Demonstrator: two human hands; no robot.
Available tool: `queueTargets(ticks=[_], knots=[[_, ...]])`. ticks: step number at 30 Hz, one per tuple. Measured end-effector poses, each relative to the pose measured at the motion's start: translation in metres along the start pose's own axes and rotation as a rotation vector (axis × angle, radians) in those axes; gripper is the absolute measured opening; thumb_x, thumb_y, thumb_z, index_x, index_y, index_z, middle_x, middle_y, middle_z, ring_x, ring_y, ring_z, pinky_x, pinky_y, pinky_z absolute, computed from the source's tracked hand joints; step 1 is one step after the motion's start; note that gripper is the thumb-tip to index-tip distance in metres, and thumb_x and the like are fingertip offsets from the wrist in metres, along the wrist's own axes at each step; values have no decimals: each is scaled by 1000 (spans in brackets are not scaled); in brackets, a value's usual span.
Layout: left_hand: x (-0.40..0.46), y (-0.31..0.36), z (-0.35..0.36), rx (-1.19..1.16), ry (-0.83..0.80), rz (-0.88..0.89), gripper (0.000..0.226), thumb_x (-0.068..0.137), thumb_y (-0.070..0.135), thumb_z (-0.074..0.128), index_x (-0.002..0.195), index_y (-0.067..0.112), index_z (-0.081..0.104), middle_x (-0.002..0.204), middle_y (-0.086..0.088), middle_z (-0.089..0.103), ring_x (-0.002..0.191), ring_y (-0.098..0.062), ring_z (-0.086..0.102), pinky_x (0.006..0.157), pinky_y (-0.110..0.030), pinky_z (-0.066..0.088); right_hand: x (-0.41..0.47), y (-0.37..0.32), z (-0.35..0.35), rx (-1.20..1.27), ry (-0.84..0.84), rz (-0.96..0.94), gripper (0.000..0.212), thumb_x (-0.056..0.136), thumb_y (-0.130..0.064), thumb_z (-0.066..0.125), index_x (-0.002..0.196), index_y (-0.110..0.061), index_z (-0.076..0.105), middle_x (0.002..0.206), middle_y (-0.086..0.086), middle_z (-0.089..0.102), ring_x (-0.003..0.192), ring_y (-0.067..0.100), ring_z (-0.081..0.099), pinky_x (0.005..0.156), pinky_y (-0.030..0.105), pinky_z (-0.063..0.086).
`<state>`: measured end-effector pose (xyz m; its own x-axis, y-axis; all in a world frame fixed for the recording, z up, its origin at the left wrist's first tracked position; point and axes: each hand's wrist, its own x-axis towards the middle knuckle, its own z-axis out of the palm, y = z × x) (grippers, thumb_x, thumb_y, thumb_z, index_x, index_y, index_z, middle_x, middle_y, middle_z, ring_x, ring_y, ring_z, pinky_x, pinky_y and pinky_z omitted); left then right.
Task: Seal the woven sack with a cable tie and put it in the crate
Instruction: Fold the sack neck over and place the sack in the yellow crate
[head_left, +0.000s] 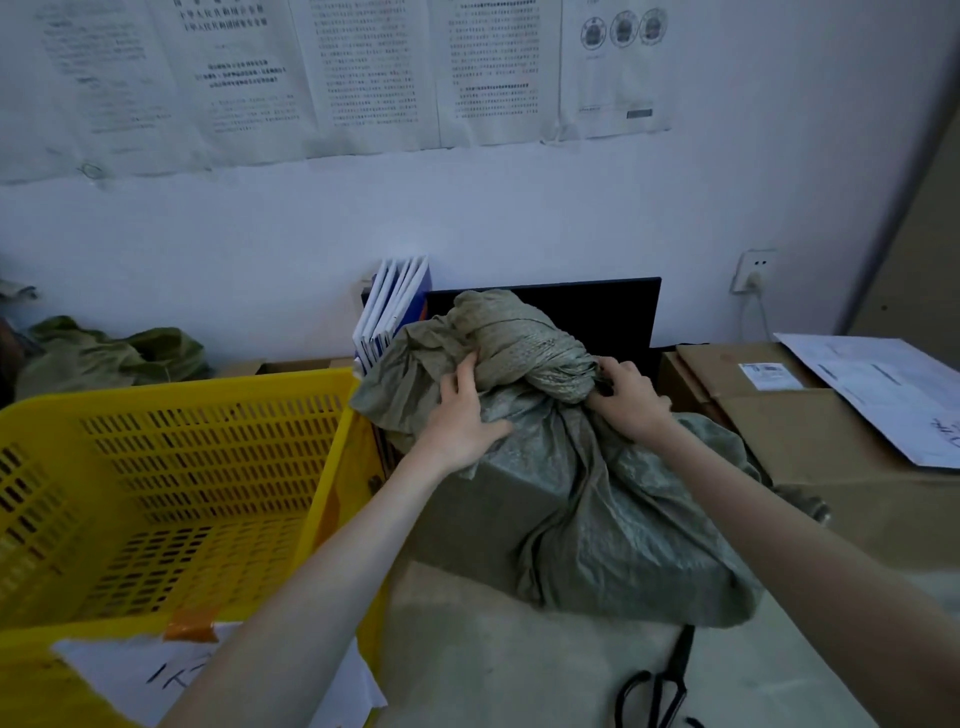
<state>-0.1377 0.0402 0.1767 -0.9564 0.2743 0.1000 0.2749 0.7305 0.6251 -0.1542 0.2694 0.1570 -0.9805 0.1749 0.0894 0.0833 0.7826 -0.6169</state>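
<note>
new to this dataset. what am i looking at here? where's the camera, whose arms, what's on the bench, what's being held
There is no machine here: a person works with bare hands. The single picture comes from a wide-angle camera worn on the head, looking forward and down, so both forearms reach in from the bottom edge.

In the middle sits a grey-green woven sack with something boxy inside. Its mouth is gathered and twisted into a neck. The right hand grips that neck; the left hand rests on the loose cloth beside it, fingers fairly straight. I cannot make out a cable tie.

To the left stands a yellow slotted crate. Black scissors lie on the surface near the bottom edge. Cardboard boxes with papers on top sit to the right.
</note>
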Motion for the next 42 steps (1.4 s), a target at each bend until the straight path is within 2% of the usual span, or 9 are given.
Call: queueTargets(ticks=[3, 7, 10, 13, 17, 22, 30, 34, 42], knots=[[4, -9, -1, 50, 30, -10, 79, 91, 37, 59, 148, 33, 3, 155, -11, 9, 126, -38, 43, 93, -42, 43, -16, 18, -4, -229, -143, 114, 84, 79, -63, 57, 146, -42, 11, 150, 6, 27, 137, 39, 23, 106, 60, 21], [5, -14, 1, 188, 78, -34, 62, 93, 43, 53, 142, 38, 14, 151, -14, 17, 114, -43, 51, 83, -47, 51, -30, 56, 16, -265, -270, 180, 112, 66, -66, 68, 148, -40, -5, 154, 9, 23, 139, 42, 21, 108, 59, 23], [-3, -7, 7, 335, 192, -33, 53, 97, 38, 48, 141, 33, 19, 143, -16, 27, 112, -42, 51, 79, -47, 49, -36, 54, 33, -327, -89, 118, 70, 83, -33, 62, 142, -29, 24, 141, 11, 44, 126, 40, 40, 98, 58, 37], [-7, -4, 8, 450, 277, 1, 49, 98, 31, 47, 141, 28, 23, 138, -16, 33, 112, -41, 51, 75, -46, 49, -34, 42, 32, -136, 80, 59, 31, 86, -3, 46, 115, -11, 53, 111, 18, 62, 101, 38, 55, 78, 41, 49], [2, -8, -5, 514, 320, 33, 45, 99, 22, 43, 141, 25, 26, 132, -17, 44, 98, -39, 59, 69, -43, 47, -30, 20, 4, 179, 185, 42, 28, 86, 3, 41, 100, -10, 62, 104, 17, 64, 97, 34, 57, 70, 30, 38], [7, 11, -20, 351, 386, 64, 43, 99, 18, 41, 140, 24, 28, 125, -16, 48, 96, -43, 58, 68, -43, 39, -22, -9, -24, 289, 317, -20, 26, 87, 2, 43, 102, -5, 63, 101, 14, 66, 91, 27, 56, 70, 30, 38], [26, 66, -91, 217, 534, 201, 36, 97, 14, 41, 133, 16, 37, 118, -18, 55, 102, -39, 54, 75, -44, 46, -4, -61, -84, 341, 541, -112, 28, 84, 2, 44, 104, -3, 62, 106, 17, 67, 99, 32, 59, 76, 33, 41], [30, 91, -132, 215, 634, 265, 41, 97, 13, 40, 138, 17, 34, 120, -17, 55, 103, -37, 54, 73, -40, 41, -2, -95, -117, 389, 617, -186, 32, 84, 4, 39, 106, -6, 60, 106, 13, 64, 94, 25, 54, 77, 30, 40], [30, 123, -190, 159, 798, 247, 40, 97, 14, 37, 137, 20, 34, 116, -16, 55, 97, -38, 55, 71, -40, 40, 1, -156, -169, 419, 748, -328, 38, 84, 7, 36, 113, -3, 58, 116, 15, 60, 107, 29, 53, 80, 25, 35]])
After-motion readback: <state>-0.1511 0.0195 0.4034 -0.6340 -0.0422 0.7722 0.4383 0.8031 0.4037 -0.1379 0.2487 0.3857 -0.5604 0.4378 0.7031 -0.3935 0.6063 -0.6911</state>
